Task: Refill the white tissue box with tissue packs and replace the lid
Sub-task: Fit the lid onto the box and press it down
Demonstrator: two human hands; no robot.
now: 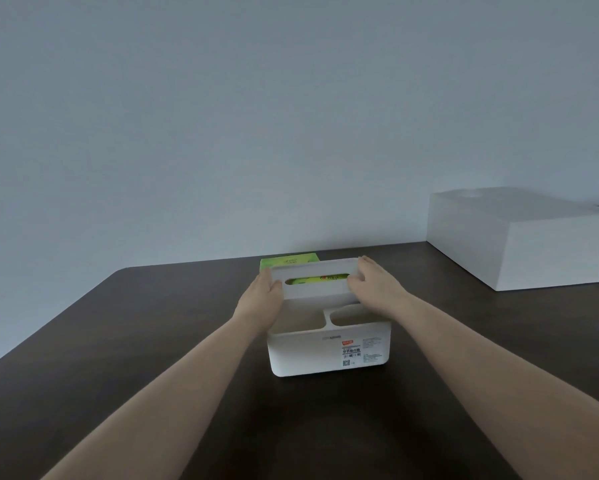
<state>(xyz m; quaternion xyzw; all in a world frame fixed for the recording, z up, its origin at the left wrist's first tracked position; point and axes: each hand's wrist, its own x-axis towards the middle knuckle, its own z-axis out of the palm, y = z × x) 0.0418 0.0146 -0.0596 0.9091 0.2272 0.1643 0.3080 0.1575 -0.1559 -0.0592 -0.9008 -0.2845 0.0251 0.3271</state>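
Two bare arms reach over the dark table. Left hand and right hand each grip one end of the white lid, above the tissue box, with a green tissue pack behind

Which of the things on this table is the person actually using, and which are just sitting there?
In use:
white tissue box
slotted lid, held at its ends by the left hand and right hand
green tissue pack behind the lid

Just sitting there:
large white box, far right
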